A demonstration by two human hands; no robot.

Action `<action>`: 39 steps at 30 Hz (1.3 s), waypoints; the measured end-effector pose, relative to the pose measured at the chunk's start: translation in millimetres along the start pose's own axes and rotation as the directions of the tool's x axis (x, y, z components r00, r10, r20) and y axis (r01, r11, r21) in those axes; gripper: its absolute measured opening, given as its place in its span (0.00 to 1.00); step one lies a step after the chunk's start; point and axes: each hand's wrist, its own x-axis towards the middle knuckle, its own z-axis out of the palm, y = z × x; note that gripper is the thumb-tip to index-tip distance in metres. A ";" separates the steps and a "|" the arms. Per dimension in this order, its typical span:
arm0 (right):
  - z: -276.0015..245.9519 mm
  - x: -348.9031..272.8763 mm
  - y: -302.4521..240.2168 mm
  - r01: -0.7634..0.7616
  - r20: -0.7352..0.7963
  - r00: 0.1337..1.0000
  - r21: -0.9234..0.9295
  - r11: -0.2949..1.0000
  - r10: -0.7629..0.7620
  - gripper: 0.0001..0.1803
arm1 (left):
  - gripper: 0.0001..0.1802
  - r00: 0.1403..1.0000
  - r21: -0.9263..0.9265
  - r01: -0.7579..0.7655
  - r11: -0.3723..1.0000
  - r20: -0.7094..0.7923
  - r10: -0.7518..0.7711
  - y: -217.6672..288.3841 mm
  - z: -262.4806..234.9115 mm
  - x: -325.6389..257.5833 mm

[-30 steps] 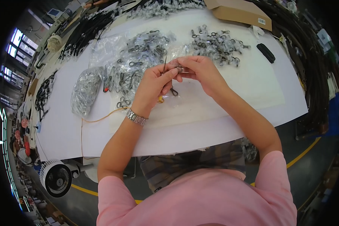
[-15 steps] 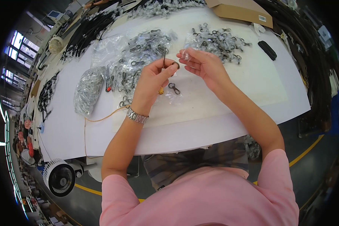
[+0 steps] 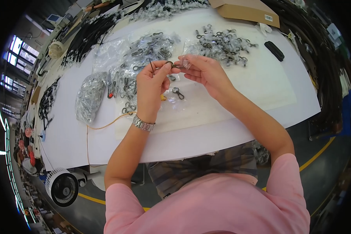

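Between my two hands, above the table, is a dark metal snap hook (image 3: 175, 66). My left hand (image 3: 151, 85) is closed, its thumb and index finger pinching the hook's ring end. A thin dark metal tool (image 3: 151, 65), its kind unclear, also sticks up from the left fingers. My right hand (image 3: 210, 74) pinches a crumpled clear plastic wrapper (image 3: 186, 62) at the hook's other end. Just below the hands a loose snap hook (image 3: 178, 93) lies on the table, close to a yellow thing partly hidden by my left wrist.
Wrapped snap hooks form a left pile (image 3: 148, 50) and a right pile (image 3: 224, 45) on the white table (image 3: 222, 128). A stuffed clear bag (image 3: 91, 97) lies left. A black case (image 3: 274, 51) and cardboard box (image 3: 245, 13) are at right. A fan (image 3: 63, 187) stands by the near-left edge.
Both hands have shifted slightly left and come together. The snap hook now stretches between them, and the tool in my left hand has tilted left.
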 end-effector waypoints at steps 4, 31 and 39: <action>0.2 -3.2 -2.5 0.016 0.002 1.000 0.018 1.000 -0.016 0.18 | 0.10 1.000 -0.030 -0.012 0.999 -0.020 0.012 -2.4 2.3 -1.5; 7.6 0.4 11.7 -0.063 0.236 0.971 0.108 0.992 0.036 0.17 | 0.15 0.997 0.283 -0.060 0.957 0.062 0.044 2.8 2.2 -4.9; -2.8 0.9 -3.3 -0.231 0.417 0.888 0.045 0.972 0.191 0.11 | 0.12 0.972 0.131 0.033 0.991 0.227 -0.063 15.0 -17.0 8.6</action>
